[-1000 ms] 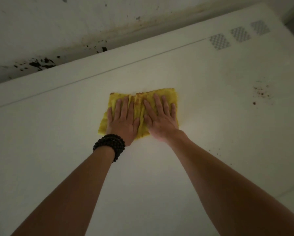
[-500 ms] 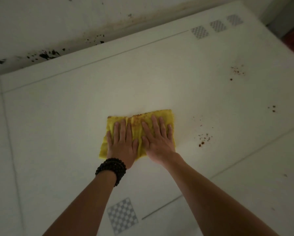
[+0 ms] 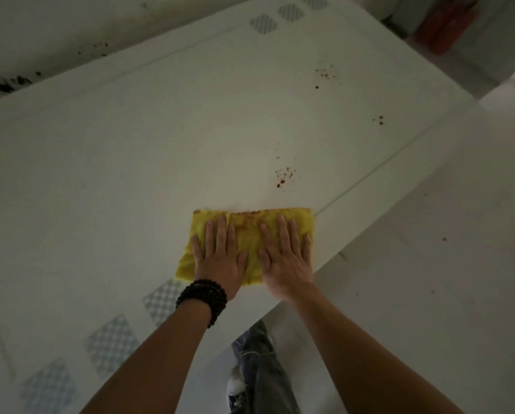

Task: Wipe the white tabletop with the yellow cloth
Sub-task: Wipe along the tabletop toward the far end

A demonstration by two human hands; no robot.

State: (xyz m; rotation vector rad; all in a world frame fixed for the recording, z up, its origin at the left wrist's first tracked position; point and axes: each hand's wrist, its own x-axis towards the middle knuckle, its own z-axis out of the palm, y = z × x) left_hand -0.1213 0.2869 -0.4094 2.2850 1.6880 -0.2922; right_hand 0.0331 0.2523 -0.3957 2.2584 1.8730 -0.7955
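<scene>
Head view: yellow cloth (image 3: pixel 251 234) under 2 flat hands

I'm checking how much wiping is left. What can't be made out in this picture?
Head view only:
- Tabletop under the yellow cloth: covered by it.
- Cloth's middle: hidden under the left hand and right hand.
- Table's left end: cut off by the frame.
- Red object: dim, blurred.

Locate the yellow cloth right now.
Head view: the yellow cloth lies flat near the tabletop's near edge, pinned under the left hand and right hand, just below the reddish-brown specks.
</scene>
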